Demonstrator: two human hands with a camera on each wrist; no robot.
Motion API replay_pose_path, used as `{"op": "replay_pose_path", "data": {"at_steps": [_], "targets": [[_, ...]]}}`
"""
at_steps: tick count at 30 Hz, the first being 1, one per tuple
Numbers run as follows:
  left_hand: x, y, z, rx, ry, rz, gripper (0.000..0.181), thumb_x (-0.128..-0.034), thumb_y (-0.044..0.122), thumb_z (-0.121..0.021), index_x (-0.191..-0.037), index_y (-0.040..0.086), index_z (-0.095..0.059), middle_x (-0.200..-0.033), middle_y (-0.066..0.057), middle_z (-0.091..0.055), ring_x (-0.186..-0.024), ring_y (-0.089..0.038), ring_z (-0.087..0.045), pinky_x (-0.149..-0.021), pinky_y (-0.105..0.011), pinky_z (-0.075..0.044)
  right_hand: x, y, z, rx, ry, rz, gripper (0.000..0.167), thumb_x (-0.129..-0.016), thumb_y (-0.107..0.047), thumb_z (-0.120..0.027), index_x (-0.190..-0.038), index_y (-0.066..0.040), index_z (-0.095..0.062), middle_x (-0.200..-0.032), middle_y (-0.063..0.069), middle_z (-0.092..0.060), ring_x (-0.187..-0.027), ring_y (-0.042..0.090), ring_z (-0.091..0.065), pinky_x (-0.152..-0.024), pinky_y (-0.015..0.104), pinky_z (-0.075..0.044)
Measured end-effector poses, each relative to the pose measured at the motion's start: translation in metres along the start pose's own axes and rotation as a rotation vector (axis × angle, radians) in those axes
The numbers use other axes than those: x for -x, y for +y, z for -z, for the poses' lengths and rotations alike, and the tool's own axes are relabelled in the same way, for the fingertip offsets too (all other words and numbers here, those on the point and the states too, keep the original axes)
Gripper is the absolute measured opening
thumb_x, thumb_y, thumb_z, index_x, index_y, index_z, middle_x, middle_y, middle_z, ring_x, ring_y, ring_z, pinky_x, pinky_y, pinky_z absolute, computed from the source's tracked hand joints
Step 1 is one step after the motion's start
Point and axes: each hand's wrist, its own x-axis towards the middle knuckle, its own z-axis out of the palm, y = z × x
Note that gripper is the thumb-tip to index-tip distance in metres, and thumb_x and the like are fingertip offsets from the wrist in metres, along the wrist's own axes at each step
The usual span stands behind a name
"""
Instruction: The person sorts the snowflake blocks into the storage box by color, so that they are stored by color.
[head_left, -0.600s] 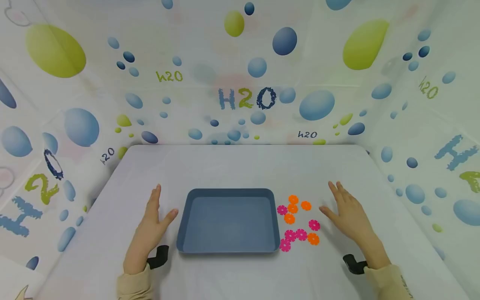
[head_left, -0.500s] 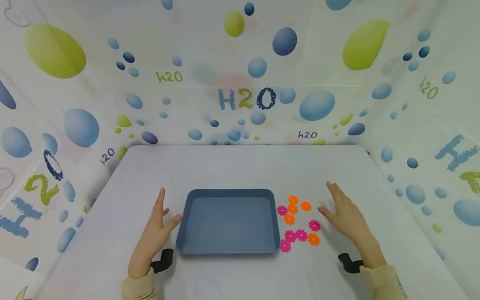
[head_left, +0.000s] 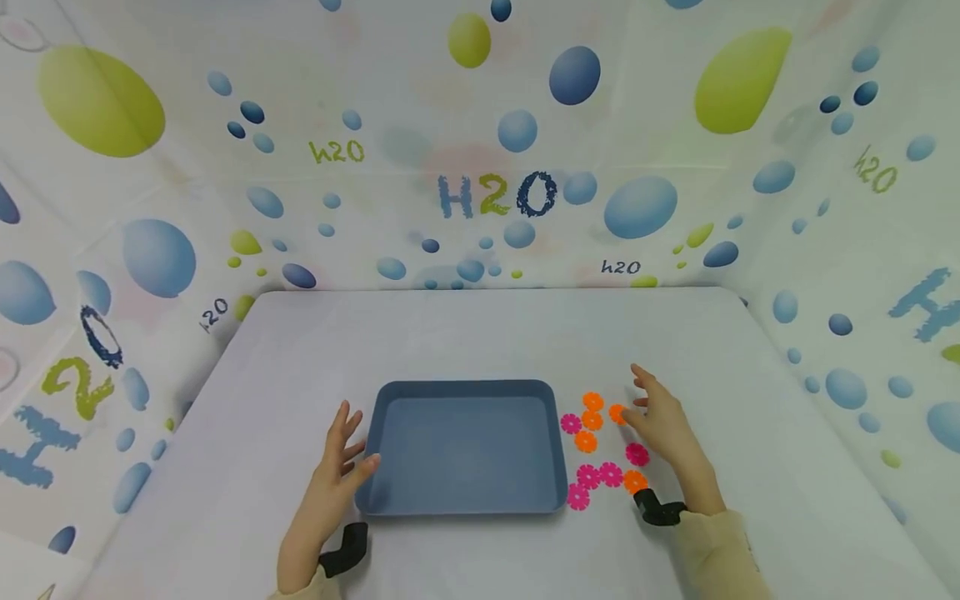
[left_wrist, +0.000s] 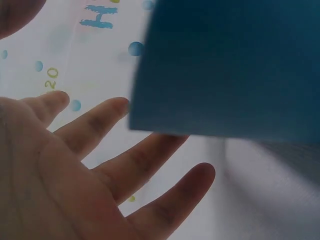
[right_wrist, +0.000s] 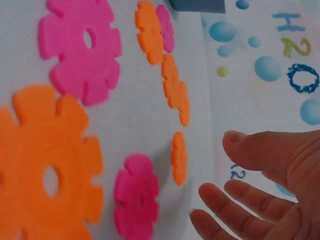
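Note:
A shallow blue-grey tray (head_left: 465, 454) lies on the white tabletop. My left hand (head_left: 324, 496) is at its left side, fingers spread and thumb overlapping the rim; whether it touches is unclear. The left wrist view shows the tray's dark blue side (left_wrist: 225, 65) in front of one fingertip. To the right of the tray lie several flower-shaped notched discs, some pink (head_left: 611, 474), some orange (head_left: 586, 442). My right hand (head_left: 669, 429), holding nothing visible, hovers by the far-right orange disc (head_left: 617, 414), its thumb tip partly covering it in the head view.
A white cloth (head_left: 480, 333) covers the table. Behind and at the sides stand white curtain walls (head_left: 405, 83) printed with blue and green drops. A black camera mount is worn on each wrist, the right one (head_left: 658, 508) near a lower orange disc.
My left hand has moved right and nearer the front, up to the tray's edge. My right hand has moved left toward the discs. The head view has shifted slightly.

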Motion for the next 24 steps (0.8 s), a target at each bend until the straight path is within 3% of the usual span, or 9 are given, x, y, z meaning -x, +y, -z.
{"op": "replay_pose_path", "data": {"at_steps": [7,12,18,24], "targets": [[-0.001,-0.005,-0.006,-0.066,-0.026,0.003,0.077,-0.0956,0.016,-0.059,-0.156,0.011,-0.012,-0.153,-0.024,-0.035,-0.126,-0.057,-0.044,-0.097,-0.066,-0.042,-0.011,0.0,-0.012,-0.014,-0.018,-0.099,0.076,-0.086,-0.005,-0.063,-0.151,-0.001,-0.025,-0.137,0.03,-0.048,-0.109,0.041,-0.059,-0.09,0.051,-0.053],[-0.001,-0.009,-0.01,-0.11,-0.026,-0.011,0.083,-0.0863,-0.003,-0.064,-0.154,0.005,-0.017,-0.153,-0.024,-0.035,-0.127,-0.055,-0.044,-0.096,-0.065,-0.043,-0.012,-0.002,-0.018,0.03,0.006,-0.096,0.077,-0.081,-0.001,-0.065,-0.15,0.0,-0.029,-0.129,0.029,-0.054,-0.102,0.038,-0.06,-0.086,0.049,-0.054],[0.003,-0.016,-0.011,-0.114,-0.033,-0.037,0.092,-0.0729,-0.021,-0.051,-0.155,0.005,-0.018,-0.154,-0.023,-0.033,-0.129,-0.052,-0.044,-0.096,-0.064,-0.044,-0.01,-0.003,-0.022,0.085,0.025,-0.086,0.074,-0.081,0.0,-0.065,-0.147,0.001,-0.033,-0.12,0.027,-0.059,-0.098,0.036,-0.061,-0.085,0.051,-0.054],[0.005,-0.015,-0.009,-0.09,-0.047,-0.027,0.095,-0.0689,-0.025,-0.044,-0.155,0.006,-0.018,-0.155,-0.022,-0.031,-0.127,-0.053,-0.045,-0.095,-0.064,-0.045,-0.01,-0.004,-0.022,0.079,0.007,-0.119,0.073,-0.081,-0.001,-0.066,-0.147,-0.001,-0.034,-0.113,0.024,-0.062,-0.097,0.035,-0.061,-0.085,0.049,-0.053]]}}
